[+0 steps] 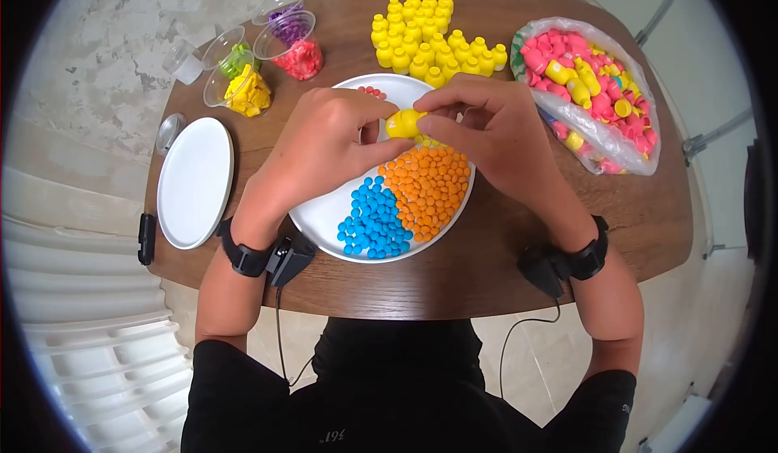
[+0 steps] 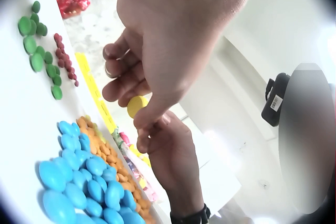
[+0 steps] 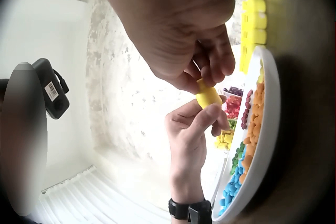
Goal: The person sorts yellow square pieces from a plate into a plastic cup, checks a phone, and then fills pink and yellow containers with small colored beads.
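Observation:
Both hands meet over the white plate [image 1: 324, 224] in the head view, with a small yellow bottle [image 1: 403, 123] between them. My left hand [image 1: 324, 129] pinches the bottle's rounded body between thumb and fingers. At its narrower end, my right hand [image 1: 498, 117] grips the neck, as the right wrist view shows with the yellow bottle [image 3: 209, 97] tilted. The fingers cover much of that end. Below them on the plate lie orange candies [image 1: 429, 190] and blue candies [image 1: 373, 222], sorted by colour. Green candies [image 2: 37, 45] and dark red ones [image 2: 63, 56] show in the left wrist view.
Several yellow bottles [image 1: 421, 40] stand grouped at the back. A plastic bag [image 1: 600, 133] of pink and yellow pieces lies at right. Clear cups hold yellow pieces [image 1: 247, 92], green ones [image 1: 237, 62] and red ones [image 1: 300, 58] at back left. An oval white plate [image 1: 194, 184] rests at left.

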Tool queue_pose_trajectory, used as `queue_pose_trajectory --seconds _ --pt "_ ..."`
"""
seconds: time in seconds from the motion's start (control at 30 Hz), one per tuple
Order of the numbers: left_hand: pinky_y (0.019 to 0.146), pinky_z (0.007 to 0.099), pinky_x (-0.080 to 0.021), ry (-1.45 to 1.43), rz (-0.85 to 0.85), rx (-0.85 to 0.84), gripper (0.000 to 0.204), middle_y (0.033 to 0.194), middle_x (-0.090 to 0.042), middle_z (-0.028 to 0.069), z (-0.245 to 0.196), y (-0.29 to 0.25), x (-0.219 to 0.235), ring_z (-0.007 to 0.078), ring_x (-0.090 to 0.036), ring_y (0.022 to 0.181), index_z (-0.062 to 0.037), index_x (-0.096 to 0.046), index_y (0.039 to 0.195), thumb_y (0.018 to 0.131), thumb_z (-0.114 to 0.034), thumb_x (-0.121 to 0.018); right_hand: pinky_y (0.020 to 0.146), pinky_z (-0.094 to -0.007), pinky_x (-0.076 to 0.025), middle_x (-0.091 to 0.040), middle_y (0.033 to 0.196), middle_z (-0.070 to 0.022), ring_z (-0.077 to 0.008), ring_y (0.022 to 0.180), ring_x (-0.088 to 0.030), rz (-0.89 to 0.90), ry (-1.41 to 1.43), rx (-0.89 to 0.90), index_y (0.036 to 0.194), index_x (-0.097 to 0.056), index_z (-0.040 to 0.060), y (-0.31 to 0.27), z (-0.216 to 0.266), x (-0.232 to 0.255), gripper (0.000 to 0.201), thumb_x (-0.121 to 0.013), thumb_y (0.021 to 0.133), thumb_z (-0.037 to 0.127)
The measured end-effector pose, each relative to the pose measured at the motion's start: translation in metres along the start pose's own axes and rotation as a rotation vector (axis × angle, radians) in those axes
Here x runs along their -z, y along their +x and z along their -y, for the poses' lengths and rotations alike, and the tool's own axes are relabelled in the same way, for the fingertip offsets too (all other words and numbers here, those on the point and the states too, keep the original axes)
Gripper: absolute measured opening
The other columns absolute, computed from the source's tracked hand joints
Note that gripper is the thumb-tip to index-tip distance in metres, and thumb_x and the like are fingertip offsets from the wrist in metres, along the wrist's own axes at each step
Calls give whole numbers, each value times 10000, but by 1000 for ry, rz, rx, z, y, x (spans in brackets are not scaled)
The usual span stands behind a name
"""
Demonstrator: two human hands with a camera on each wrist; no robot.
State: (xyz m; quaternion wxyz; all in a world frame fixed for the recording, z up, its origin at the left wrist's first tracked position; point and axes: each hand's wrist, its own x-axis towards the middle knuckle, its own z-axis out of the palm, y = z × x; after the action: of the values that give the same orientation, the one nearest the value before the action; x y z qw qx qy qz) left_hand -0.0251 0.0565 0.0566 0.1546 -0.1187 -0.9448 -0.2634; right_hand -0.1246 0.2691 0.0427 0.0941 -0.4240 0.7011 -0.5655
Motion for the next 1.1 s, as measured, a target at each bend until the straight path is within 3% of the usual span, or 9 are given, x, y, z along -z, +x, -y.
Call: queue_pose_trajectory --seconds 0.1,0.27,0.33,0.57,0.67,0.73,0.87,0.93,1.1 --pt "584 325 -476 112 -3 -38 270 705 -661 108 -6 -4 3 201 -636 624 -10 -786 1012 769 -103 -858 612 -234 -460 -709 844 -27 -77 715 -622 -24 -62 130 1023 -779 12 -1 -4 -5 156 -781 889 91" --pt "604 442 -496 210 -81 -164 229 724 -657 161 -14 -10 2 359 -650 663 1 -705 900 796 -165 -824 628 -255 -477 -689 827 -48 -109 716 -630 -73 -124 222 997 -774 8 -2 -7 -15 134 -776 891 90" --pt "599 430 -495 148 -73 -156 226 737 -657 157 -14 -13 0 338 -651 658 3 -706 910 794 -146 -830 633 -258 -483 -692 839 -46 -105 732 -631 -53 -29 240 1002 -770 14 -2 -6 -17 138 -777 900 108" --pt "574 400 -493 79 -222 -152 254 715 -653 120 -22 -11 5 288 -645 614 -6 -740 952 774 -144 -857 631 -232 -476 -712 893 -22 -73 773 -620 23 50 99 1054 -771 46 -1 15 -12 177 -794 906 140" --pt "595 398 -507 144 -173 -177 319 726 -668 123 -20 -14 5 286 -666 650 -15 -762 1008 780 -210 -870 632 -211 -466 -730 939 -22 -55 813 -627 69 -1 45 1065 -767 50 -1 21 -7 206 -806 901 166" --pt "626 404 -524 91 -224 -168 383 745 -688 131 -23 -14 7 292 -677 678 -10 -768 1056 796 -273 -868 639 -318 -522 -698 778 -82 -158 706 -672 -17 -261 -26 1087 -754 33 0 38 11 254 -798 865 148" --pt "613 343 -510 20 -226 -107 464 766 -671 95 -8 -19 16 207 -646 646 -30 -754 1188 784 -210 -891 656 -348 -539 -732 785 -130 -210 726 -708 -286 -683 -45 1024 -770 11 14 25 97 283 -806 834 217" --pt "615 345 -513 43 -207 -46 421 770 -681 106 1 -17 18 209 -648 644 -24 -758 1178 822 -217 -870 699 -375 -555 -751 820 -169 -270 747 -722 -333 -1027 -341 983 -776 4 14 25 135 277 -788 829 234" --pt "611 342 -517 55 -231 -54 334 758 -696 117 18 -17 17 206 -656 636 -25 -778 1118 847 -207 -849 753 -408 -571 -762 884 -201 -327 809 -741 -389 -1083 -410 995 -782 3 14 -8 159 291 -766 835 246"
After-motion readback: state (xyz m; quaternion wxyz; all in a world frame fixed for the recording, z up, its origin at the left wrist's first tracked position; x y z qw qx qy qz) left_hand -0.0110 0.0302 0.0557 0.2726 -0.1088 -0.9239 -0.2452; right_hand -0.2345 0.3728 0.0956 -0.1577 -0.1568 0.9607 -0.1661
